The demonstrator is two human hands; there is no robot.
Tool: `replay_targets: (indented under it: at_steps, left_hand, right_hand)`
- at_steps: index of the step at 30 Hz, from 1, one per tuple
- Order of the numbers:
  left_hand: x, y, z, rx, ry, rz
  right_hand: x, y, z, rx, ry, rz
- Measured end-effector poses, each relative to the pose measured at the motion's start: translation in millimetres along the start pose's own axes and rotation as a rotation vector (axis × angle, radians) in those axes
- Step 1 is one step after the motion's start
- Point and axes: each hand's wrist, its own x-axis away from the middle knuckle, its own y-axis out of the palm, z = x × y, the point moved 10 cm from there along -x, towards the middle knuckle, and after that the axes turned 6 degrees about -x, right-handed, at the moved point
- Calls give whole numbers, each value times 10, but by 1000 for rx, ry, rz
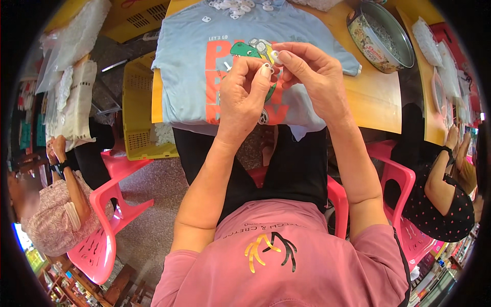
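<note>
Both hands meet above the table edge. The left hand [244,92] pinches a small white piece [266,65] at its thumb and forefinger tips, and the right hand [312,77] pinches a second small white piece [274,55] just beside it, the fingertips of the two hands touching. The pieces are mostly hidden by the fingers, so their shape, long axis and facing cannot be made out.

Beneath the hands a light blue T-shirt [189,66] lies flat on the wooden table [376,102], its collar away from the person and its orange print with a green cartoon figure partly covered by the hands. A pile of small white parts [238,6] sits near the collar, cut off by the top edge. A round tin [381,38] with a patterned side stands on the table's right, its contents unclear. A yellow crate [140,107] stands left of the table.
</note>
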Motion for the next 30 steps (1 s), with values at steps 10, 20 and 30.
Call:
replay_targets:
  at_steps: [10,20,30]
  left_hand:
    - [-17,11,22,5,8,17]
    - [-6,9,0,-86,6,33]
    - [-15,19,-34,-51,15,16]
  right_hand:
    - [-10,-1,-28,74,4,-52]
    - [55,16,-124,192,-130,5]
    - [71,46,-107,159,-129,-8]
